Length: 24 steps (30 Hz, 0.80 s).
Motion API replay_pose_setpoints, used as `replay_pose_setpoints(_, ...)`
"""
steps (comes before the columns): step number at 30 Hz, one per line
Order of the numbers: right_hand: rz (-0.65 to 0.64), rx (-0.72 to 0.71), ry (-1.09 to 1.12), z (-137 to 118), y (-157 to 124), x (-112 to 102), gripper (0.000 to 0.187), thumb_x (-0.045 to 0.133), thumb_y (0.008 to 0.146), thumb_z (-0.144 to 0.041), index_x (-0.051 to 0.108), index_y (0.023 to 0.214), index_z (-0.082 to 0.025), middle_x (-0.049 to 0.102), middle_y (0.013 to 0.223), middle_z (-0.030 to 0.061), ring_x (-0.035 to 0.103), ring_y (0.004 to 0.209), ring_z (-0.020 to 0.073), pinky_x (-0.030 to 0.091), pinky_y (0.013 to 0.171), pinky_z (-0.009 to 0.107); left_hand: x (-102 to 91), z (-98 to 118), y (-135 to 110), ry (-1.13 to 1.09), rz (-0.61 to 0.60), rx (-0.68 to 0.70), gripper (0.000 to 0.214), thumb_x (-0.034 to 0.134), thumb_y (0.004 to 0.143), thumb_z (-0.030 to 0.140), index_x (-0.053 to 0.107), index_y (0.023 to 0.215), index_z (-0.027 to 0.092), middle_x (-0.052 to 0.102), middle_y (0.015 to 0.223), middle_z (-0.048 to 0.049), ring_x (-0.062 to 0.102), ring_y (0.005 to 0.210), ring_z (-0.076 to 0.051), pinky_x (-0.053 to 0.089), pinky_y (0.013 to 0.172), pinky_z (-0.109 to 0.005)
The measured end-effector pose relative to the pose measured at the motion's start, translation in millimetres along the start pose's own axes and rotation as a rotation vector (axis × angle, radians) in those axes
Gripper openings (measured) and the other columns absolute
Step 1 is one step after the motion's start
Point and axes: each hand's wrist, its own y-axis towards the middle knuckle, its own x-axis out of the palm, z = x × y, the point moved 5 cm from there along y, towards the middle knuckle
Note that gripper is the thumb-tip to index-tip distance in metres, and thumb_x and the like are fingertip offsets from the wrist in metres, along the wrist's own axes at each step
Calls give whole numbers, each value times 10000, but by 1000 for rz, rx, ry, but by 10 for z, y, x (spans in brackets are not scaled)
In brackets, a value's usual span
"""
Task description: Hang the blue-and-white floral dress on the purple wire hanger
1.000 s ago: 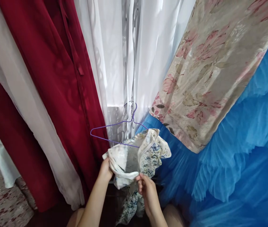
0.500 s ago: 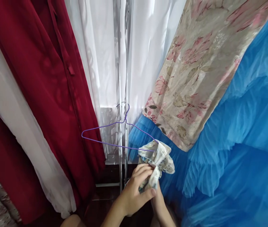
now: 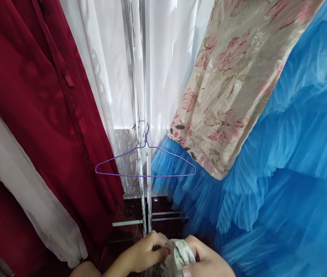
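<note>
At the bottom of the view, a bunched piece of pale patterned fabric (image 3: 177, 257) is gripped between my two hands. My left hand (image 3: 150, 250) closes on its left side, fingers curled into the folds. On the other side my right hand (image 3: 205, 257) pinches the fabric, thumb toward the bottom edge. The lower part of the cloth runs out of view, so what garment it is cannot be made out. Above my hands, a purple wire hanger (image 3: 145, 176) hangs bare on a white metal stand (image 3: 148, 154), apart from the fabric.
Dark red cloth (image 3: 44, 115) and a sheer white length (image 3: 30, 192) hang at the left. White curtains (image 3: 169, 57) cover the back. At the right hang a beige floral garment (image 3: 223, 96) and a ruffled blue tulle dress (image 3: 302, 154). The stand's low crossbars (image 3: 127, 223) sit near the floor.
The patterned fabric has come off the right end of the hanger and moved down toward me in both hands. The hanger now hangs level and free. The view has shifted slightly.
</note>
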Motion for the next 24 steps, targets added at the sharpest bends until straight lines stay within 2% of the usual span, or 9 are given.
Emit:
replay_pose_setpoints(3, -38, 62, -129, -99, -16, -59, 474, 830, 705, -414, 480, 524, -150, 389, 495, -64, 287, 470, 41, 223, 444, 198, -188, -300, -300, 259, -47, -23, 398, 684, 830, 592, 682, 721, 208, 624, 732, -14, 582, 819, -199, 449, 915, -341)
replay_pose_setpoints(5, -42, 92, -208, -205, 10, -112, 455, 780, 749, -377, 452, 522, -159, 370, 499, -65, 273, 473, 44, 211, 445, 205, -510, -466, -513, 414, -17, -83, 360, 758, 792, 500, 629, 635, 203, 569, 670, 21, 559, 751, -165, 388, 1024, -376)
replay_pose_setpoints(9, 119, 33, -374, -491, 196, -263, 342, 672, 816, -336, 482, 592, -161, 367, 554, -62, 274, 526, 66, 204, 477, 215, -1480, -624, -942, 693, 177, -225, 210, 717, 819, 405, 711, 717, 222, 674, 894, -28, 592, 997, -228, 321, 1090, -419)
replay_pose_setpoints(13, 348, -129, -622, -778, 544, -346, 105, 580, 830, -206, 661, 804, -145, 587, 720, -10, 487, 645, 118, 369, 582, 213, -2390, -510, -1174, 885, 380, -291, 202, 582, 904, 379, 740, 963, 267, 713, 1082, -44, 573, 1123, -273, 351, 1047, -440)
replay_pose_setpoints(15, 454, -209, -697, -887, 754, -375, 292, 568, 814, -170, 700, 1075, -178, 662, 811, 5, 556, 691, 146, 426, 631, 236, -2705, -386, -1175, 889, 480, -285, 277, 477, 962, 399, 706, 1040, 266, 715, 1099, -44, 597, 1068, -264, 405, 984, -407)
replay_pose_setpoints(17, 553, -277, -753, -956, 961, -422, 509, 593, 812, -194, 613, 1320, -216, 695, 845, 11, 589, 695, 168, 455, 647, 261, -2918, -244, -1123, 861, 593, -260, 343, 388, 995, 406, 680, 1062, 240, 712, 1097, -60, 614, 1014, -260, 439, 926, -375)
replay_pose_setpoints(19, 601, -323, -840, -968, 1147, -468, 499, 624, 824, -249, 626, 1320, -196, 716, 871, 37, 620, 751, 196, 471, 700, 286, -3034, -85, -1038, 825, 716, -202, 361, 358, 996, 391, 666, 1039, 207, 710, 1074, -77, 626, 992, -260, 451, 909, -355)
replay_pose_setpoints(22, 603, -311, -945, -872, 1342, -527, 241, 578, 883, -326, 740, 921, -151, 695, 766, 44, 603, 722, 200, 434, 668, 276, -3039, 171, -835, 730, 827, -74, 359, 352, 994, 358, 660, 1058, 185, 711, 1079, -74, 642, 1014, -247, 459, 914, -316)
replay_pose_setpoints(24, 619, -306, -951, -789, 1391, -536, 302, 529, 917, -342, 684, 734, -158, 621, 633, 8, 539, 619, 169, 369, 590, 256, -2977, 330, -654, 653, 866, -30, 365, 361, 996, 358, 659, 1122, 189, 713, 1123, -65, 649, 1042, -236, 465, 915, -297)
